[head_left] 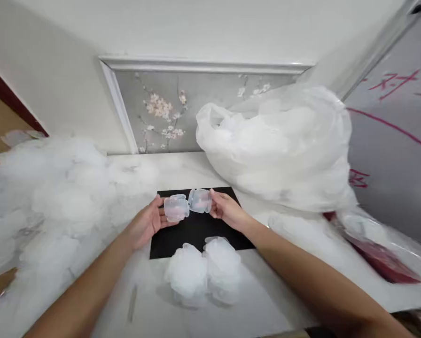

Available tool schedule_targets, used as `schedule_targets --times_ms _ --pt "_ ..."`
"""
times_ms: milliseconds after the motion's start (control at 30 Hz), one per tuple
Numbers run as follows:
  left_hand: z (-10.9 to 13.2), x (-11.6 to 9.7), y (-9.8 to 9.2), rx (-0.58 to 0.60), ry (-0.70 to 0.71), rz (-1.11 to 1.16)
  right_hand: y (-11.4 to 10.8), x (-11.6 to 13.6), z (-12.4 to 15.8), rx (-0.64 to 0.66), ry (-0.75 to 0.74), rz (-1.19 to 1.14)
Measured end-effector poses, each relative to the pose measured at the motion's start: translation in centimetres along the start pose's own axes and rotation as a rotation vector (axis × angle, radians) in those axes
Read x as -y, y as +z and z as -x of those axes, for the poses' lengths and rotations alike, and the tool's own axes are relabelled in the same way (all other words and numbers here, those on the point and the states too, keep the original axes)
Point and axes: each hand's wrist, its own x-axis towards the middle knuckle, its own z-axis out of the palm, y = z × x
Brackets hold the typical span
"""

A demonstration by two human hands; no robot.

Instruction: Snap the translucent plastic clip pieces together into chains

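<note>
My left hand (153, 219) holds a small translucent plastic piece (176, 208), with some fingers spread behind it. Between the thumb and fingers of my right hand (228, 209) is a second translucent piece (200, 201) of similar size. The two pieces meet or nearly meet edge to edge; whether they are joined I cannot tell. Both are above a black mat (199, 231) on the white table. Nearer to me, two white piles of similar-looking thin pieces, a left pile (187, 274) and a right pile (222, 270), stand side by side at the mat's front edge.
A large heap of whitish translucent pieces (66, 188) covers the table's left side. A big, full white plastic bag (284, 155) stands at the back right. Farther right lies a clear bag with something red (383, 256). A thin strip (132, 304) lies front left.
</note>
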Motion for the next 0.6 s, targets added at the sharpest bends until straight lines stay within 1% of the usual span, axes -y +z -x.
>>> schedule_targets --times_ms 167,267,367,433,467,500,533,567,600 --pt "0.4 -0.1 -0.1 0.035 -0.007 -0.006 0.4 0.1 0.5 -0.002 -0.009 0.023" --pt "0.3 0.0 -0.2 0.065 -0.005 -0.007 0.4 0.7 0.6 -0.026 -0.017 0.055" --pt "0.5 -0.2 -0.3 0.118 0.017 -0.047 -0.1 2.7 1.3 -0.031 -0.052 0.168" --pt "1.0 -0.6 -0.3 0.193 0.068 -0.168 -0.5 4.5 2.6 0.019 -0.094 0.35" --pt "1.5 -0.8 -0.2 0.269 0.091 -0.284 -0.7 5.3 3.5 0.078 -0.114 0.477" --pt "2.0 -1.1 -0.1 0.378 0.102 -0.429 -0.9 6.0 4.6 0.169 -0.126 0.615" --pt "2.5 -1.3 0.0 0.511 0.096 -0.59 -1.0 6.6 5.7 0.308 -0.122 0.741" --pt "3.1 -1.5 0.2 0.644 0.078 -0.745 -1.1 7.0 6.8 0.483 -0.085 0.841" --pt "3.6 -1.6 0.3 0.757 0.059 -0.874 -1.2 7.3 7.8 0.632 -0.026 0.915"
